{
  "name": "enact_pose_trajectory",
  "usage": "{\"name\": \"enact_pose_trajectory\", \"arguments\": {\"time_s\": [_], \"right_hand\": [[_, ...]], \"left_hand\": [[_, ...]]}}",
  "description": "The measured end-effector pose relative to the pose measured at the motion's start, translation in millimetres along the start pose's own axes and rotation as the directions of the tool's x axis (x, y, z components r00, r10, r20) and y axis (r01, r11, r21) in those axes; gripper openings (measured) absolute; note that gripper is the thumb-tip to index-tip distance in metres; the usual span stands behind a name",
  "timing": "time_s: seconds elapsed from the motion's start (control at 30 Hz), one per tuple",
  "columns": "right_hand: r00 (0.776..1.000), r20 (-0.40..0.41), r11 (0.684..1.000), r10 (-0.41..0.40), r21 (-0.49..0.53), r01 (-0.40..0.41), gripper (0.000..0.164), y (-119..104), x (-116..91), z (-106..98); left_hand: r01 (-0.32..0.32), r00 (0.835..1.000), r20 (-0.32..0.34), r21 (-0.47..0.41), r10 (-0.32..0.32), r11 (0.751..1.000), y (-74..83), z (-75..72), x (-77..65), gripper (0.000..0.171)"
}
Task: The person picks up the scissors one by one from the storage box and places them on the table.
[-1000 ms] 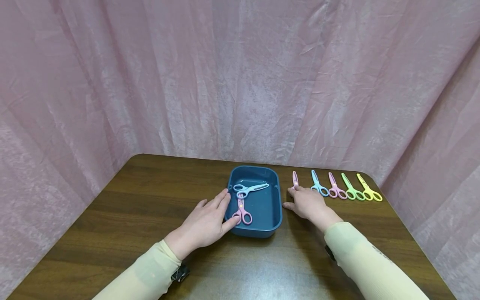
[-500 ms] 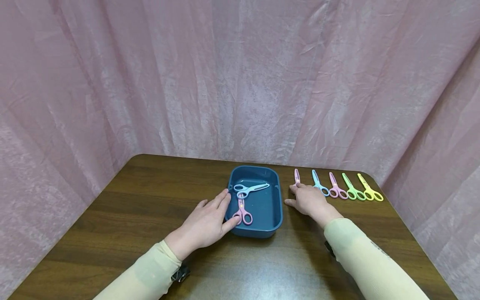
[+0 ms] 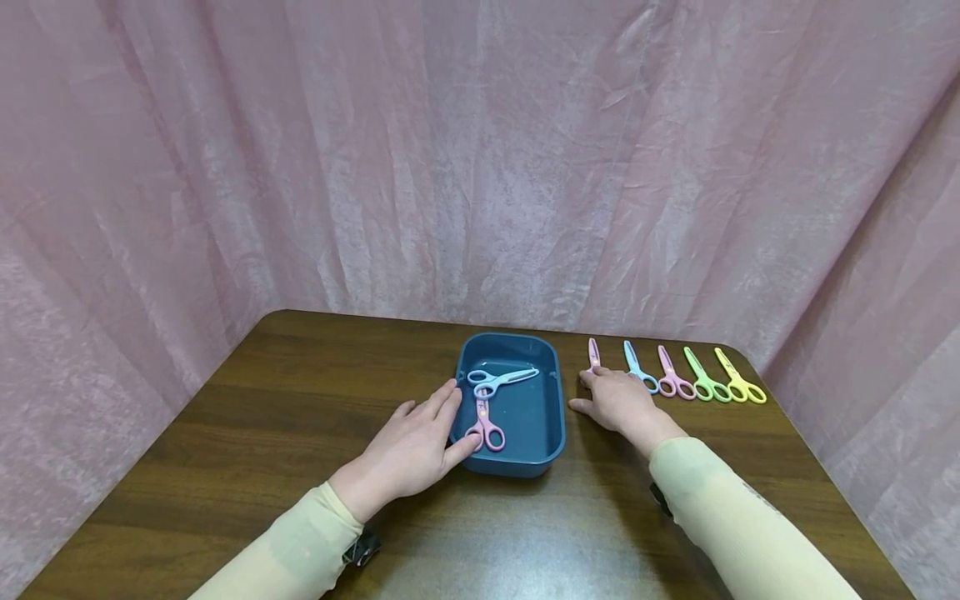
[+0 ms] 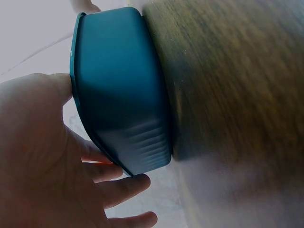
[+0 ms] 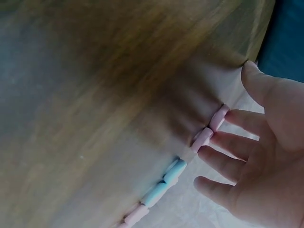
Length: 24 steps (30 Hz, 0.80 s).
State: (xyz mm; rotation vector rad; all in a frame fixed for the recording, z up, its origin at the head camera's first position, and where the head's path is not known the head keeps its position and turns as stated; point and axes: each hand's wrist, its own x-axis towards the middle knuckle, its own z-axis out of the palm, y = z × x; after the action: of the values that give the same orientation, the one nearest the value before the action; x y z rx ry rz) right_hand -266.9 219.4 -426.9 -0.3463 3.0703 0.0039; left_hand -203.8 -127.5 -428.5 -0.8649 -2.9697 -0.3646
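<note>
My left hand rests on the left rim of a dark blue plastic bin, its fingers and thumb extended. In the left wrist view, the thumb and fingertips touch the rim of the bin. Inside the bin, light blue scissors lie partly across pink scissors. To the right of the bin, my right hand covers the handles of other pink scissors. In the right wrist view, straight fingertips touch these pink handles, with the thumb held apart from them.
Further right, blue scissors, pink scissors, green scissors and yellow scissors lie in a row, blades pointing away. They are on a brown wooden table. A pink curtain hangs behind the table.
My right hand and the pink scissors under it have shifted slightly away and to the right since one second ago. The left hand and bin have stayed in place.
</note>
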Motion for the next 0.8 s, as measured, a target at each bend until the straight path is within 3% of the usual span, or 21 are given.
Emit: {"name": "enact_pose_trajectory", "arguments": {"time_s": [0.43, 0.8], "right_hand": [[0.986, -0.165, 0.997, -0.034, 0.056, 0.044, 0.063, -2, -11, -11], [0.951, -0.300, 0.993, -0.073, 0.072, 0.098, 0.059, -17, -19, -24]], "left_hand": [[-0.002, 1.000, 0.009, 0.001, 0.002, 1.000, -1.0, -3.4, -1.0, 0.089], [0.000, 1.000, 0.009, 0.009, 0.000, 1.000, -0.2, -2.4, -1.1, 0.090]]}}
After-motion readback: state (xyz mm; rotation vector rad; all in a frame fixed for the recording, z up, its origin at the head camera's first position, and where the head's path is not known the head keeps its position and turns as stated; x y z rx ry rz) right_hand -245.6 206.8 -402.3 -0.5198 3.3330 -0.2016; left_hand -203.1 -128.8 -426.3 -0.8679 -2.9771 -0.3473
